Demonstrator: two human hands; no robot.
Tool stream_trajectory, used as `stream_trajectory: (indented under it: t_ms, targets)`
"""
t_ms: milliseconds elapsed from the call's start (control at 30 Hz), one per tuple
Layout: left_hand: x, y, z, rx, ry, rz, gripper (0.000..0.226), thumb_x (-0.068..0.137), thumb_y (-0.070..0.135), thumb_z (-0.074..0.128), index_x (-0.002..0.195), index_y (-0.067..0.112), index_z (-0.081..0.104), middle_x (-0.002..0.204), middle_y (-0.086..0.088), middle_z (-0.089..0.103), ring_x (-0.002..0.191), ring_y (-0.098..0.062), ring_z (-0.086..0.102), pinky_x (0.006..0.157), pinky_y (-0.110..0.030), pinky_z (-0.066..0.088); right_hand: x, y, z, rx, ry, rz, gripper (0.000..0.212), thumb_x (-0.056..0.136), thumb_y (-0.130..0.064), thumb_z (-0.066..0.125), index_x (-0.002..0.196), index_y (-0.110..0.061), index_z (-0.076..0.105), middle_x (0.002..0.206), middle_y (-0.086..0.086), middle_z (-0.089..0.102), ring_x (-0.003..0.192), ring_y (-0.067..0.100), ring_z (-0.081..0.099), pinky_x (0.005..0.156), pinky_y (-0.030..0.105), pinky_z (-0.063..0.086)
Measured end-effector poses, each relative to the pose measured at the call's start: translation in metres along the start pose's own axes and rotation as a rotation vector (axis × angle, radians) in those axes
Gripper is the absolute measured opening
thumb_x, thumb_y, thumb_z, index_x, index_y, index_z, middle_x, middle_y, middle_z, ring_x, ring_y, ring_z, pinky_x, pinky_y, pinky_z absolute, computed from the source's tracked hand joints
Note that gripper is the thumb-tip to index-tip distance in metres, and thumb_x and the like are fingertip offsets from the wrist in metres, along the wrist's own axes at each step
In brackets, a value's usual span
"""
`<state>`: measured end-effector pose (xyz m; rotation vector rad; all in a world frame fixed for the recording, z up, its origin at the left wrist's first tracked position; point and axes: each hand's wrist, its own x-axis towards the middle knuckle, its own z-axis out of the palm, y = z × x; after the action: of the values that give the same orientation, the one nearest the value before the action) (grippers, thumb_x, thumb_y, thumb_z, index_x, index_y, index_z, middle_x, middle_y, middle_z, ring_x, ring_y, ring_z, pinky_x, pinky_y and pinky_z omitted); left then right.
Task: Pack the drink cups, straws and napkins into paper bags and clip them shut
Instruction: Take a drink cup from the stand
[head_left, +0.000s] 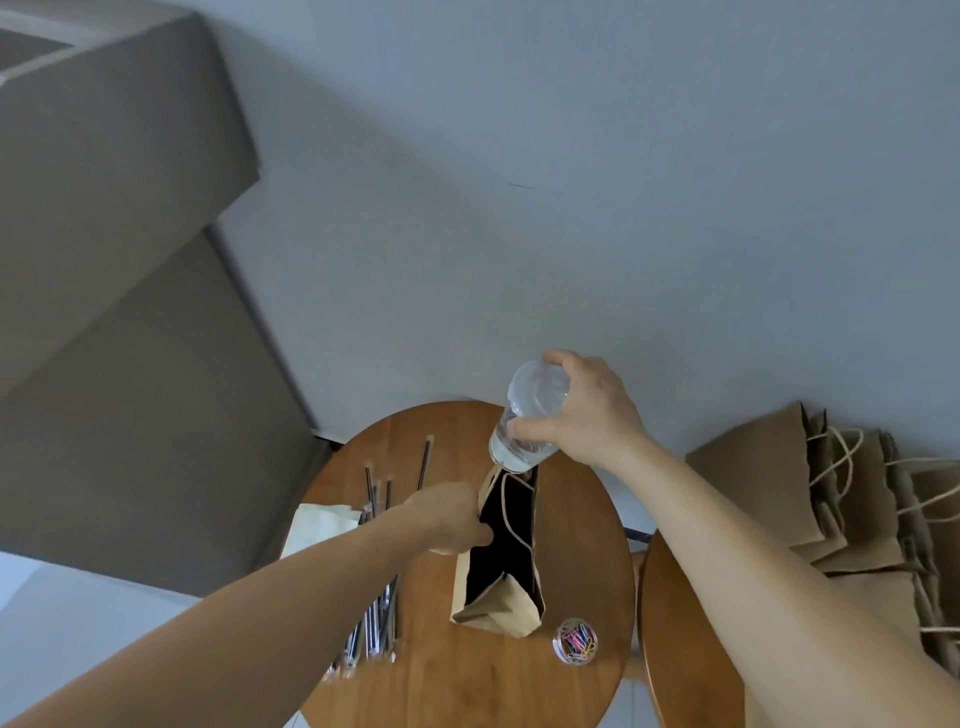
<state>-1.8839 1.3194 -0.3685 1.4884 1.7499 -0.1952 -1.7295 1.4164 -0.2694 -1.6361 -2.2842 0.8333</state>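
An open brown paper bag (511, 605) stands on the round wooden table (467, 675), its dark mouth facing up. My left hand (449, 517) grips the bag's left rim and holds it open. My right hand (587, 410) holds a clear plastic drink cup (530, 415) by its lidded top, tilted, with its base just above the far end of the bag's mouth. Wrapped straws (376, 618) lie at the table's left, partly under my left forearm. White napkins (319, 525) sit beside them.
A small clear tub of coloured paper clips (575, 640) stands right of the bag. A second round table (685, 649) lies under my right arm. Several flat paper bags with twine handles (852, 499) are stacked at the right. A grey sofa (130, 312) fills the left.
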Motion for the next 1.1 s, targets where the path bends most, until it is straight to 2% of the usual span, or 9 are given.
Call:
stream_trajectory:
  t_ms: [67, 167, 300, 400, 567, 800, 967, 1100]
  targets:
    - [0.002, -0.004, 0.002, -0.078, -0.010, -0.005, 0.029, 0.091, 0.037, 0.056, 0.095, 0.010, 0.065, 0.086, -0.011, 0.069, 0.082, -0.027, 0.071, 0.082, -0.042, 0.060, 0.000, -0.001, 0.006, 0.023, 0.001, 0.001, 0.099, 0.055, -0.060, 0.079, 0.141, -0.035, 0.037, 0.135, -0.005, 0.041, 0.124, 0.019, 0.040, 0.090, 0.034, 0.040]
    - [0.003, -0.010, 0.002, -0.123, -0.013, -0.013, 0.029, 0.091, 0.032, 0.053, 0.087, 0.007, 0.065, 0.074, -0.008, 0.065, 0.080, -0.029, 0.072, 0.080, -0.040, 0.059, -0.003, 0.001, 0.014, 0.062, -0.006, 0.020, 0.099, 0.055, -0.059, 0.080, 0.141, -0.036, 0.037, 0.135, -0.005, 0.040, 0.125, 0.020, 0.041, 0.093, 0.035, 0.042]
    - [0.003, -0.017, 0.004, -0.198, -0.002, -0.080, 0.025, 0.093, 0.027, 0.049, 0.087, 0.007, 0.064, 0.074, -0.007, 0.073, 0.069, -0.017, 0.073, 0.080, -0.034, 0.061, -0.009, 0.007, 0.012, 0.019, -0.014, 0.002, 0.100, 0.055, -0.062, 0.079, 0.141, -0.036, 0.036, 0.135, -0.005, 0.040, 0.125, 0.018, 0.039, 0.093, 0.034, 0.039]
    - [0.005, -0.021, 0.007, -0.276, 0.028, -0.133, 0.026, 0.097, 0.026, 0.046, 0.089, 0.008, 0.063, 0.069, -0.005, 0.074, 0.062, -0.012, 0.073, 0.076, -0.029, 0.061, -0.016, 0.013, 0.002, -0.094, -0.062, -0.080, 0.100, 0.056, -0.064, 0.077, 0.142, -0.036, 0.034, 0.136, -0.009, 0.039, 0.125, 0.017, 0.038, 0.093, 0.034, 0.040]
    - [0.006, -0.023, 0.009, -0.248, 0.087, -0.141, 0.023, 0.098, 0.027, 0.048, 0.086, 0.014, 0.062, 0.065, 0.000, 0.071, 0.059, -0.011, 0.072, 0.072, -0.025, 0.060, -0.031, 0.015, -0.008, -0.340, -0.287, -0.196, 0.100, 0.057, -0.064, 0.072, 0.144, -0.038, 0.029, 0.138, -0.009, 0.036, 0.127, 0.017, 0.036, 0.094, 0.037, 0.043]
    - [0.003, -0.022, 0.012, -0.220, 0.102, -0.124, 0.015, 0.098, 0.028, 0.052, 0.088, 0.018, 0.059, 0.074, -0.001, 0.072, 0.058, -0.011, 0.070, 0.067, -0.023, 0.060, -0.041, 0.014, 0.042, -0.649, -0.428, -0.367, 0.095, 0.065, -0.060, 0.073, 0.142, -0.030, 0.026, 0.137, 0.003, 0.036, 0.122, 0.024, 0.040, 0.090, 0.035, 0.049]
    - [-0.001, -0.025, 0.012, -0.234, 0.113, -0.099, 0.016, 0.095, 0.025, 0.051, 0.096, 0.015, 0.063, 0.080, -0.004, 0.071, 0.069, -0.016, 0.072, 0.073, -0.030, 0.062, -0.032, 0.032, 0.094, -0.640, -0.509, -0.234, 0.101, 0.066, -0.062, 0.071, 0.147, -0.027, 0.021, 0.138, 0.007, 0.036, 0.119, 0.029, 0.046, 0.084, 0.034, 0.049]
    - [-0.007, -0.031, 0.016, -0.229, 0.083, -0.099, 0.018, 0.095, 0.025, 0.050, 0.099, 0.013, 0.064, 0.088, -0.007, 0.070, 0.080, -0.019, 0.072, 0.079, -0.031, 0.061, -0.029, 0.050, 0.147, -0.628, -0.539, -0.108, 0.094, 0.072, -0.041, 0.077, 0.145, -0.024, 0.019, 0.139, 0.012, 0.031, 0.120, 0.033, 0.042, 0.094, 0.038, 0.049]
